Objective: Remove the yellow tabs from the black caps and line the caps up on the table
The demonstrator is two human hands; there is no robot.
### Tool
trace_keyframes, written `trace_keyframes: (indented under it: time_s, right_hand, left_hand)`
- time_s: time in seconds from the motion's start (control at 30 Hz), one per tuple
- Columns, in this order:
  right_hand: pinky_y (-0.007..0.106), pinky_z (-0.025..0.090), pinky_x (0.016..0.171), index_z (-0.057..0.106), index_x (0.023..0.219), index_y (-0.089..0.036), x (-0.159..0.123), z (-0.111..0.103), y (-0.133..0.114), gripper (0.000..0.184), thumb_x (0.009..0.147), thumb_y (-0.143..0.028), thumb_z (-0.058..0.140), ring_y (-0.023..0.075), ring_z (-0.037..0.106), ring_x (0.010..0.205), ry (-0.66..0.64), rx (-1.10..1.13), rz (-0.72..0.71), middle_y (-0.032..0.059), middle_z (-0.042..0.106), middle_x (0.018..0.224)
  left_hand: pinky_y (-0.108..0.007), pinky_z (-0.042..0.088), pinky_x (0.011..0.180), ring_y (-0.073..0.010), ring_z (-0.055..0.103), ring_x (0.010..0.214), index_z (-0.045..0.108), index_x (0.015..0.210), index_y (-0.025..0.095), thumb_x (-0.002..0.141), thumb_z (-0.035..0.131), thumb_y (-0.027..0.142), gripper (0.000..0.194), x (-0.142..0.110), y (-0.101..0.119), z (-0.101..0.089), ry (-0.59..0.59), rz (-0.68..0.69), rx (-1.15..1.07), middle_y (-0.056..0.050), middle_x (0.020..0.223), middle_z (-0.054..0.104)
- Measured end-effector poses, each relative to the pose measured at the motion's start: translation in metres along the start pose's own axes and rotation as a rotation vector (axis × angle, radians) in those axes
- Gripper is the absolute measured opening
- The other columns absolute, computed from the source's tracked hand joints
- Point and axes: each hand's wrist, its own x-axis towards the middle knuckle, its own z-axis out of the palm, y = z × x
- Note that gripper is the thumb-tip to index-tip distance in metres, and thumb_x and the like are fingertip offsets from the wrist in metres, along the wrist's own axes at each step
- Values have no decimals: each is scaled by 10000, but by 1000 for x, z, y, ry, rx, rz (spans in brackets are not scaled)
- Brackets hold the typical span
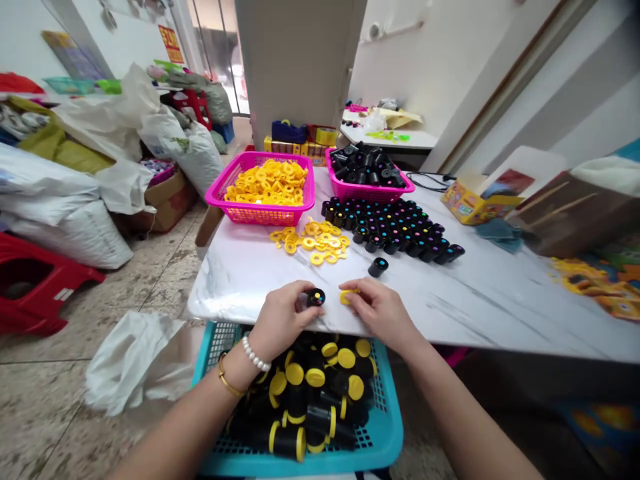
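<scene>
Near the table's front edge, my left hand [286, 312] grips a small black cylinder [316, 297], its end with coloured dots turned toward me. To its right, my right hand [379, 311] pinches a yellow plastic cap [346, 296], apart from the cylinder. A single black cylinder [379, 267] stands on the table just beyond my right hand. Loose yellow ring-shaped pieces [320, 241] lie in a pile farther back. Below my hands, a teal basket [393, 427] holds many black cylinders with yellow caps [315, 377].
On the white marbled table [240, 280] stand a pink basket [215, 190] of yellow pieces and a pink basket [370, 193] of black parts. Rows of black cylinders [400, 227] fill the back right. A yellow box [465, 203] sits right. A red stool [40, 287] and sacks stand left.
</scene>
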Motion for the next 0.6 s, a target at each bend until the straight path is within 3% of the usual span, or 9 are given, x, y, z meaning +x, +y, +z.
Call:
trace_keyframes:
  time_s: [0.13,0.3,0.6]
  right_hand:
    - [224,410,451,719,945,-194,11,4,-25,241,835,-346,568,93,508,512,-234,260,46,31,603,812]
    - [201,394,443,694,938,-188,26,21,-37,196,796,-296,612,72,473,474,-154,230,44,-8,570,696]
    - [169,286,286,535,911,-187,24,36,-22,302,824,-475,563,78,385,290,-272,413,311,-83,486,410]
  left_hand:
    - [-249,444,700,-155,586,765,651,969,200,749,683,289,239,6,0,0,-17,55,41,-26,883,654]
    - [-237,417,681,-144,554,748,669,979,222,757,670,271,228,3,-1,2,6,66,79,-9,819,588]
    - [-239,384,649,-151,546,725,662,947,208,751,679,269,206,3,0,4,-9,67,85,-1,761,613]
